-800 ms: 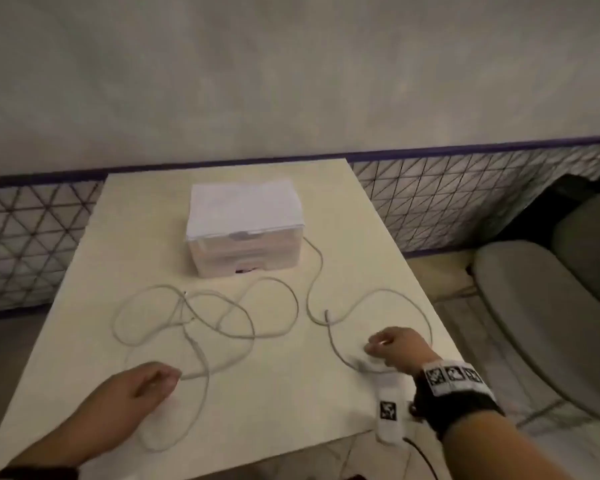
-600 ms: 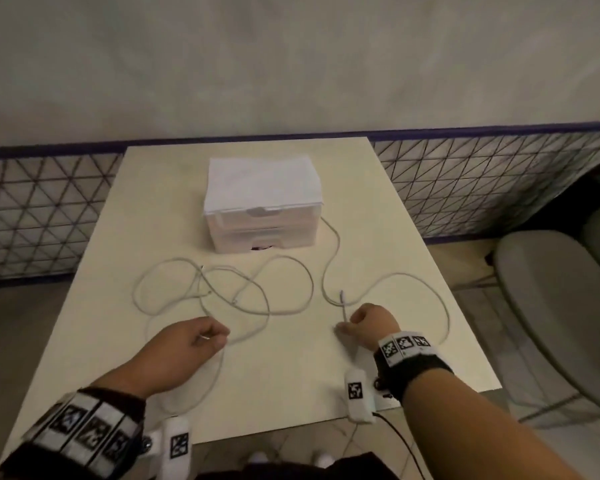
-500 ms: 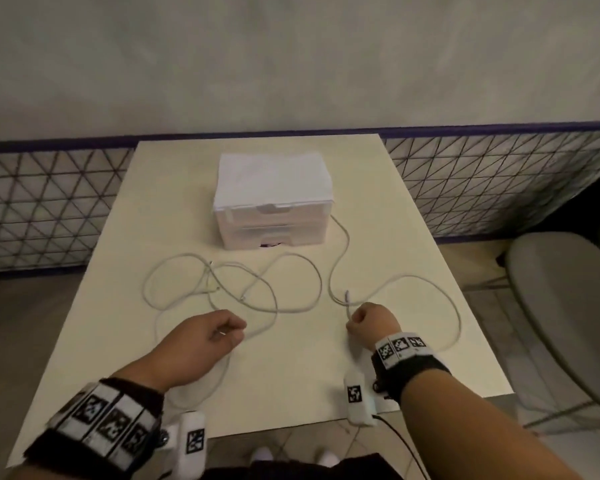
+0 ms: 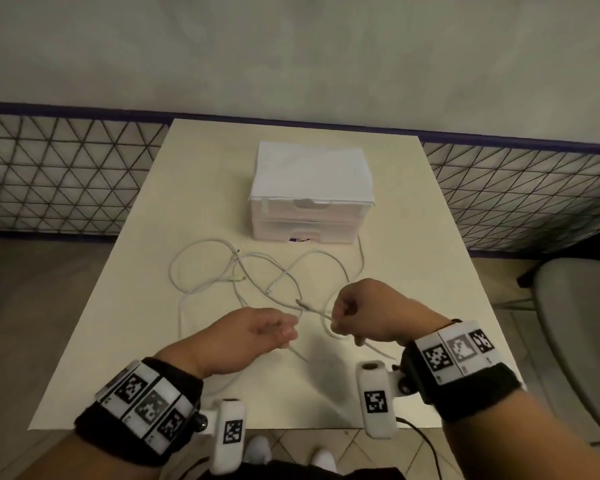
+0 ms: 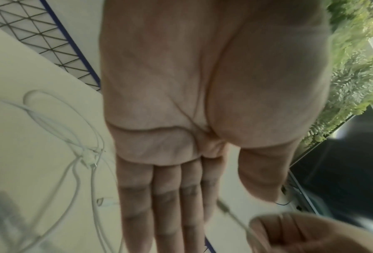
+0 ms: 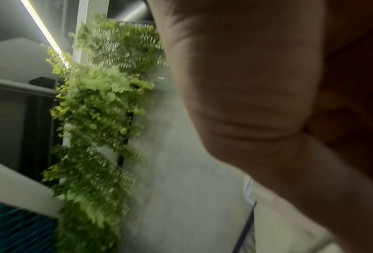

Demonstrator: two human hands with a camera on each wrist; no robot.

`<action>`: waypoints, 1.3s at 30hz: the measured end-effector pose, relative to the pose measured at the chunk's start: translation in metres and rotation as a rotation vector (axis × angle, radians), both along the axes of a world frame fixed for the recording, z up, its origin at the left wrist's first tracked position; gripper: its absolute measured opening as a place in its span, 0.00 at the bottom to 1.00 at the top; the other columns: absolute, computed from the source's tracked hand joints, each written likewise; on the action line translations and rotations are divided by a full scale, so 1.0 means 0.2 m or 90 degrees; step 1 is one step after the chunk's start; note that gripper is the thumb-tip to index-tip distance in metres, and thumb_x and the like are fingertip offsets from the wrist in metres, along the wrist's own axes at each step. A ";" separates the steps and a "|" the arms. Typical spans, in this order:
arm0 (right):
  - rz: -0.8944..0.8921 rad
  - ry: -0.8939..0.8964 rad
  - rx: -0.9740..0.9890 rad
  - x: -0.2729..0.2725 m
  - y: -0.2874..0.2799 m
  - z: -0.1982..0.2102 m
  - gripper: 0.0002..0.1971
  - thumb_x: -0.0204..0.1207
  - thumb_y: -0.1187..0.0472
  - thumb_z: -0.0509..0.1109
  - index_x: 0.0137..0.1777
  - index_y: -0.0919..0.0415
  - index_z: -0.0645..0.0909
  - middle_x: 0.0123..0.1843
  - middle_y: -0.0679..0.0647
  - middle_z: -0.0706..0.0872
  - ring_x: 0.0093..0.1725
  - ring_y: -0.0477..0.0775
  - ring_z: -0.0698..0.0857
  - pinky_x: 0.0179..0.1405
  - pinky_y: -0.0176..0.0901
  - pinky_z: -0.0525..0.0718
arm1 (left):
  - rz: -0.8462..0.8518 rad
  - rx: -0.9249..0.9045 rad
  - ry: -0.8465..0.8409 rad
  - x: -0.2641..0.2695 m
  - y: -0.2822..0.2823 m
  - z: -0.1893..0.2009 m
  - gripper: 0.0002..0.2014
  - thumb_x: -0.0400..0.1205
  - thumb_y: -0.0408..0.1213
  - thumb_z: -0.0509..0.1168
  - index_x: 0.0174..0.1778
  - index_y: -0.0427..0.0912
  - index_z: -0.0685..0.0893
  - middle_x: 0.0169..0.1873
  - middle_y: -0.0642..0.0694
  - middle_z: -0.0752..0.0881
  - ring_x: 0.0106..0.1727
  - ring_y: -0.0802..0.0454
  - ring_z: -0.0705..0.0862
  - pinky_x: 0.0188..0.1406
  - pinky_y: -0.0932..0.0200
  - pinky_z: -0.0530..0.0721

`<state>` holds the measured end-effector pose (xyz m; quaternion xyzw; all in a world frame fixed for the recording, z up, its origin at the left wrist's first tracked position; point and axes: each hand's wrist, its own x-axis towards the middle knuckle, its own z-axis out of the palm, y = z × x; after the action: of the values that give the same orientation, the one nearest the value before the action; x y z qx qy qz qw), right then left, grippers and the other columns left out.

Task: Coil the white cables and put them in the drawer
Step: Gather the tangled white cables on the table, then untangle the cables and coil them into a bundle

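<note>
A cream table [image 4: 146,358] is seen from above, set against a grey wall with a band of triangle-patterned tile. At the far left of the tabletop, well beyond the left fingertips, a tangle of white cables [image 4: 243,275] is spread in loose overlapping loops, uncoiled. Nearer, the left hand [image 4: 253,336] is held just above the table, palm turned inward; in the left wrist view its fingers [image 5: 166,202] are stretched out straight and nothing is gripped by them. Just past those fingertips, a single cable strand [image 4: 314,311] runs across the small gap between the two hands, its plug end pointing back towards the tangle. This strand is pinched by the curled fingers of the right hand [image 4: 371,311], and its tail trails out below the fist towards the wrist. Straight ahead of both hands, beyond the cables, a small white two-drawer unit [image 4: 312,199] stands with both drawers closed. At the far right, off the table, a grey chair [image 4: 582,327] is partly seen.
</note>
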<state>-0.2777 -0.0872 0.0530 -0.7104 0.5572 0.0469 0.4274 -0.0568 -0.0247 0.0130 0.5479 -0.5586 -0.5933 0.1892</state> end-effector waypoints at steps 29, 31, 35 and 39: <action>0.180 0.166 -0.172 0.89 -0.37 -0.45 0.13 0.77 0.63 0.63 0.59 0.57 0.84 0.58 0.58 0.85 0.58 0.61 0.84 0.60 0.53 0.84 | 0.434 -0.135 -0.165 0.41 0.08 -0.19 0.12 0.83 0.40 0.61 0.60 0.50 0.85 0.48 0.56 0.90 0.51 0.60 0.86 0.58 0.68 0.79; 0.187 0.119 -0.197 0.89 -0.37 -0.40 0.12 0.76 0.63 0.64 0.57 0.57 0.83 0.56 0.57 0.86 0.56 0.60 0.84 0.58 0.51 0.84 | 0.401 -0.197 -0.250 0.39 0.02 -0.16 0.16 0.84 0.39 0.59 0.68 0.47 0.80 0.60 0.49 0.87 0.62 0.54 0.84 0.60 0.70 0.73; 0.263 0.012 -0.248 0.88 -0.36 -0.21 0.07 0.76 0.61 0.69 0.52 0.58 0.84 0.50 0.54 0.88 0.49 0.54 0.84 0.49 0.43 0.81 | 0.340 -0.238 -0.306 0.36 -0.08 -0.13 0.21 0.85 0.37 0.56 0.75 0.46 0.72 0.75 0.44 0.76 0.76 0.49 0.73 0.69 0.69 0.64; 0.285 -0.069 -0.203 0.84 -0.34 -0.04 0.08 0.72 0.59 0.73 0.50 0.60 0.86 0.42 0.50 0.85 0.41 0.48 0.82 0.40 0.36 0.79 | 0.301 -0.264 -0.333 0.33 -0.14 -0.12 0.16 0.85 0.36 0.55 0.66 0.41 0.79 0.54 0.39 0.87 0.52 0.42 0.83 0.42 0.63 0.70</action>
<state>-0.1099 -0.1561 0.0449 -0.8756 0.3630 0.0139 0.3183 0.0099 -0.0524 -0.0107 0.7439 -0.5540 -0.2492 0.2786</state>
